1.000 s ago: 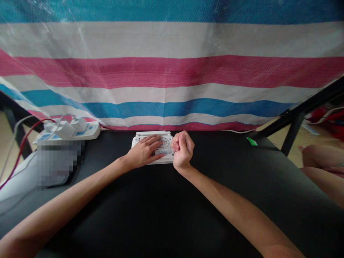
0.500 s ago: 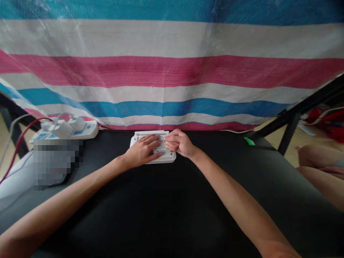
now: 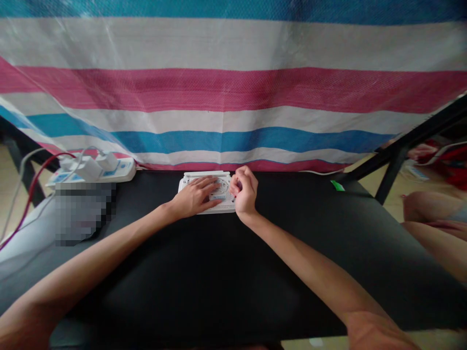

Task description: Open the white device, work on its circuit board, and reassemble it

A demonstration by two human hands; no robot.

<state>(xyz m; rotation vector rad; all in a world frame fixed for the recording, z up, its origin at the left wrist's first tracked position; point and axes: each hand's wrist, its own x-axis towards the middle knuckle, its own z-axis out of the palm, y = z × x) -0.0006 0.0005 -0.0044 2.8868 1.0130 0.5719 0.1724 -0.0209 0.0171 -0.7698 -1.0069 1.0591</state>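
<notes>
A white router lies on the black table, its vented underside up and an antenna folded along its far edge. My left hand rests flat on the router's left and middle part, fingers stretched out. Beside the right edge of the router, my right hand is closed with curled fingers. Whatever may be between those fingers is hidden. A pale label shows partly under my left fingers.
At the back left stands a white power strip with several plugs and cables. A blurred-out dark object lies in front of it. A small green wrapper is at the right. A striped sheet hangs behind; another person's legs show at right.
My right hand has shifted from over the router's right part to its right edge, and its wrist has turned more upright. My left hand stays on the router. The view has tilted slightly.
</notes>
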